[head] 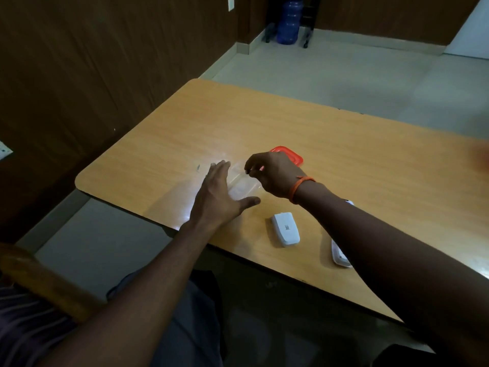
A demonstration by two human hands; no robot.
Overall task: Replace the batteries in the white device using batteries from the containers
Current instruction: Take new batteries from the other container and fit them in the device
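Wood-grain laminate with rounded corners forms the bench [344, 144]. A smooth white plastic device [285, 229] with a printed code lies near the front edge, and a white oblong cover piece [340, 256] is partly hidden beneath the right forearm. A clear rectangular plastic container [242, 188] is flanked by the left hand [219, 197], fingers spread flat; its contents cannot be made out. An orange-lidded container [289, 154] sits behind the right hand [275, 176], whose fingers are curled and pinched together; anything held cannot be told.

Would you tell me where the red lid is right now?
In the head view the red lid lies flat on the wooden table, just beyond the right hand, partly hidden behind it.
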